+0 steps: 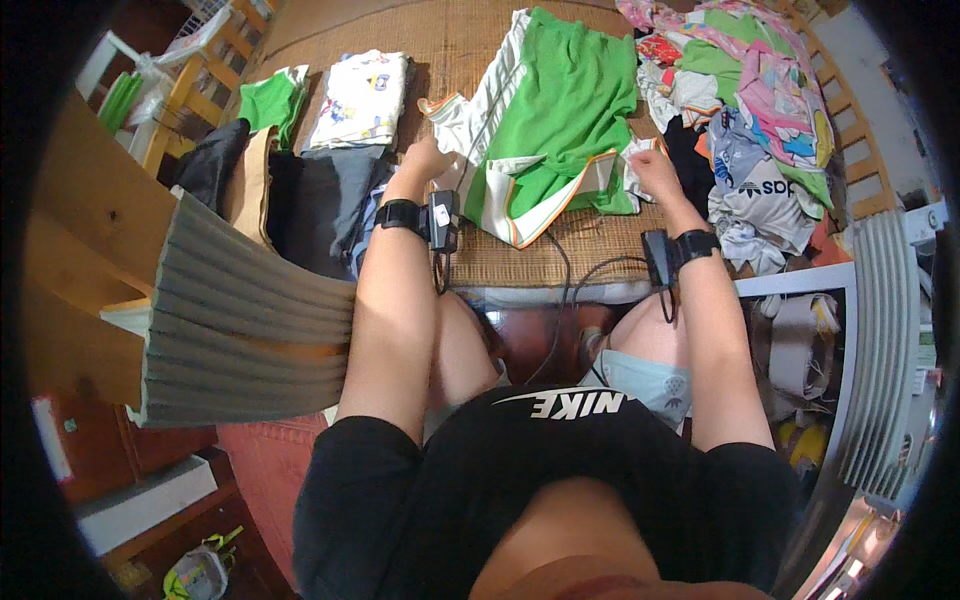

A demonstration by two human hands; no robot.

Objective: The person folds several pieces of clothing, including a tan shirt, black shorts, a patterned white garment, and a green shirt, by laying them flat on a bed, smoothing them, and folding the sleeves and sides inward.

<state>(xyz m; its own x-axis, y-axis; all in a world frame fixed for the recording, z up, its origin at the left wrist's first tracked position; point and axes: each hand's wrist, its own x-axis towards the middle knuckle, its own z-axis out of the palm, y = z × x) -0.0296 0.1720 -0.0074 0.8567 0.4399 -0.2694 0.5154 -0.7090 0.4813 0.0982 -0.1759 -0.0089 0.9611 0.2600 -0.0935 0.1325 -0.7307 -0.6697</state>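
A green and white shirt point(570, 95) with orange-edged trim lies spread on the woven mat in front of me. Its trimmed end faces my body, and the fabric there is partly folded over. On the left, my left hand point(427, 160) is closed on the white edge of the shirt. My right hand point(655, 177) pinches a white trimmed part at the opposite side. Each wrist wears a black strap with a small box and a cable.
Folded clothes stand at the left: a white printed stack point(362, 100), a green piece point(272, 103) and dark garments point(318, 205). A loose heap of clothes point(765, 110) fills the right. Wooden rails point(848, 115) border the mat point(520, 268). Corrugated grey panels point(240, 320) flank me.
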